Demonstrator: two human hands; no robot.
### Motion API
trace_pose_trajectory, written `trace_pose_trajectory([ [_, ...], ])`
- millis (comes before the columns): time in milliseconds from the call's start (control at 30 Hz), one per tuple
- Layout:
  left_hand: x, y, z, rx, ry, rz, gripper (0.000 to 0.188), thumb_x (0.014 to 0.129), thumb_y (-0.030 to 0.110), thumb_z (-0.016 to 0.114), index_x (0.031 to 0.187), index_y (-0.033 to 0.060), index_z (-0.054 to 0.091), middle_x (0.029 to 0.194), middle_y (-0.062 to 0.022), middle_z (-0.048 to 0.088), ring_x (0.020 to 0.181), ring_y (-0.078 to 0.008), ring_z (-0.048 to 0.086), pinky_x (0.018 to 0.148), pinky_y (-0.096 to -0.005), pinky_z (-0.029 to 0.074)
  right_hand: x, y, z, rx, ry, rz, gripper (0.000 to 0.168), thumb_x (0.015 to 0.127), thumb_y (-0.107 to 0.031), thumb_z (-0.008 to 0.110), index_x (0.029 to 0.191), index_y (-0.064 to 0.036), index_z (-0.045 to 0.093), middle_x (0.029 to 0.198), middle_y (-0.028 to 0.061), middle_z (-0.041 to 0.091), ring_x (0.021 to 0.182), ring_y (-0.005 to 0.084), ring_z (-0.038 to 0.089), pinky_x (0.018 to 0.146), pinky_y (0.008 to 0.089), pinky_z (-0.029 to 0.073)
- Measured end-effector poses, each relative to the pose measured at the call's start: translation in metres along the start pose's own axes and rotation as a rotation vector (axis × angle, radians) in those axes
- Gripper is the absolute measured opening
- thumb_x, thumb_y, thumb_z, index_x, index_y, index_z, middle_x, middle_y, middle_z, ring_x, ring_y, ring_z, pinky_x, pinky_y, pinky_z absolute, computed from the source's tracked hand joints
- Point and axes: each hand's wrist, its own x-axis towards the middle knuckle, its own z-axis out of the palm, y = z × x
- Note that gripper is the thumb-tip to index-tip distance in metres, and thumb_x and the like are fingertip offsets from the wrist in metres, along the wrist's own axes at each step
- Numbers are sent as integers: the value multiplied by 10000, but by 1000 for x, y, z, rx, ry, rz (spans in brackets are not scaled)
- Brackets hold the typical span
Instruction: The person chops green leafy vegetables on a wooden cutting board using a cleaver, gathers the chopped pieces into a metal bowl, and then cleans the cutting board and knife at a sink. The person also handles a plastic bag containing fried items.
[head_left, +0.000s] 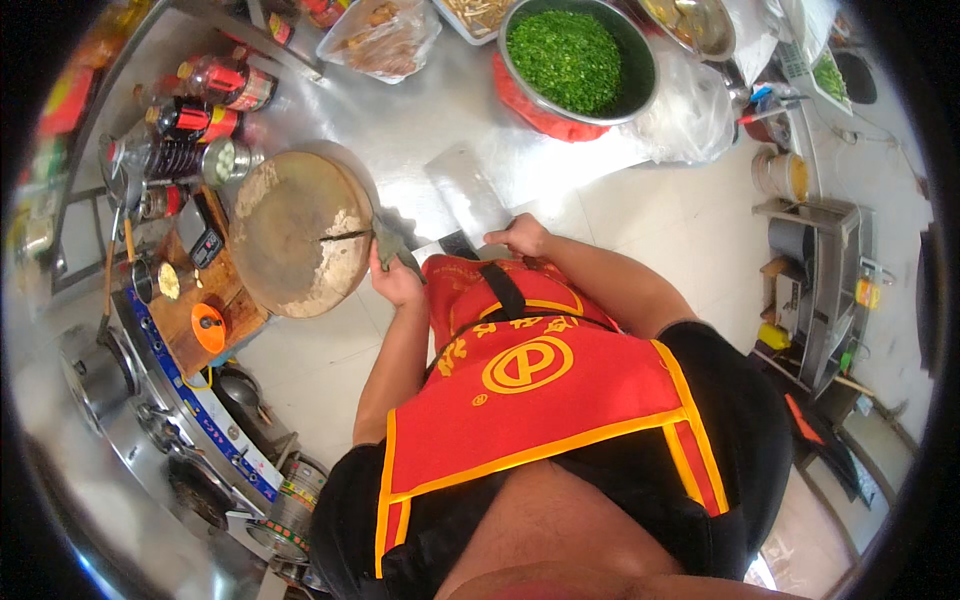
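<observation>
A thick round wooden chopping block (289, 232) with a dark crack stands at the left of the steel table (405, 112). My left hand (396, 281) is at the block's right edge, its fingers closed on a grey-green cloth (394, 249). A cleaver (466, 191) lies flat near the table's front edge, its dark handle towards me. Beside the near corner of its blade is my right hand (525, 236), partly curled; its lower fingers are hidden, and whether it grips anything is unclear. A metal bowl of chopped green herbs (564, 64) stands beyond, on something red.
Sauce bottles (225, 82) and a jar (225, 161) line the table's left side. A wooden board (199, 307) with a digital scale (206, 247) and an orange lid (208, 328) lies farther left. Bagged food (382, 37) and plastic bags (686, 112) flank the bowl. A metal rack (821, 300) stands right.
</observation>
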Motion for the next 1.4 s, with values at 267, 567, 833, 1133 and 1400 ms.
trace_pose_trajectory([
  [267,4,-66,-39,-184,-4,-161,446,953,-98,473,1382,-79,597,1283,-119,671,1150,-217,646,1016,-332,514,19,10,7,-305,167,-53,814,743,-636,861,875,158,731,825,224,746,781,302,722,764,415,566],
  [567,13,-17,-61,-294,-148,-278,427,955,-104,494,1363,-76,618,1228,-116,699,1107,-213,667,973,-332,533,57,-24,50,-528,-147,-233,767,721,-598,853,1109,56,753,1013,242,763,938,346,727,870,420,563],
  [833,14,9,-59,-479,-235,-456,483,936,-85,473,1408,-79,576,1284,-172,690,1132,-292,685,995,-388,549,-50,-38,-25,-106,-251,62,410,789,-375,884,776,5,730,635,61,600,502,196,545,419,413,413],
  [1133,-9,45,65,-570,-811,-559,538,927,-17,490,1462,-58,525,1329,-171,666,1172,-302,662,1027,-405,526,-135,116,-93,372,145,69,511,820,-410,872,585,-75,566,517,46,486,419,180,473,415,364,387],
  [1400,-133,69,206,-269,-1217,-588,504,947,14,498,1443,-58,547,1382,-158,654,1238,-304,639,1086,-407,489,-274,237,-127,1048,458,17,416,942,-287,779,714,-88,493,577,-7,420,434,121,388,378,349,314],
])
